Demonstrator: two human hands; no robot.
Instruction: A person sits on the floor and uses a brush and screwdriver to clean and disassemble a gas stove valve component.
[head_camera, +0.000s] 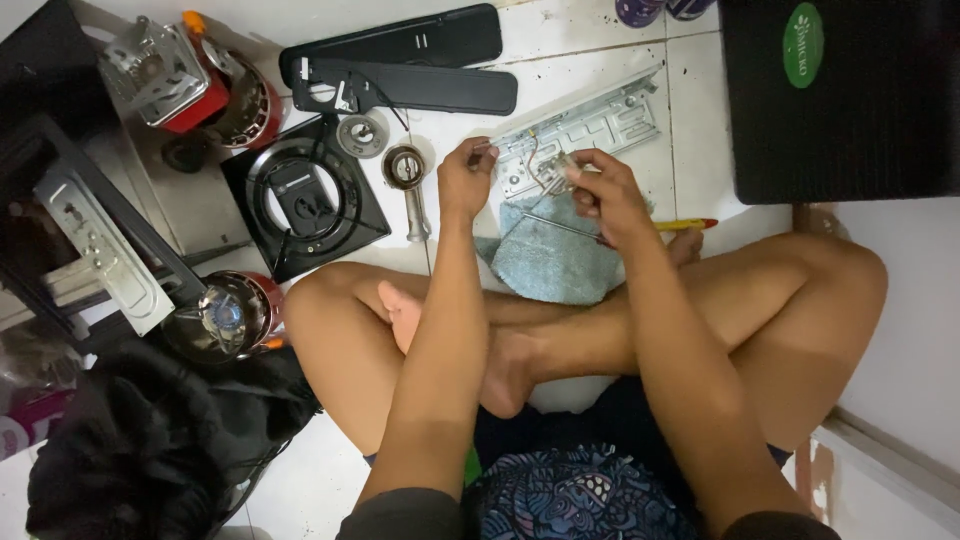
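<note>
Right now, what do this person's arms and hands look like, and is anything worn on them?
Both arms are bare from the upper arm down; dark short sleeves show only at the bottom edge. The left hand and right hand wear no gloves, and no rings, watch or bands are visible on them.

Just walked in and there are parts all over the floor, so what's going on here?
A person sits cross-legged on the tiled floor. Their left hand and right hand together hold a small wire part above a grey metal plate and a blue cloth. A black burner base, gas canisters and a yellow screwdriver lie around.
</note>
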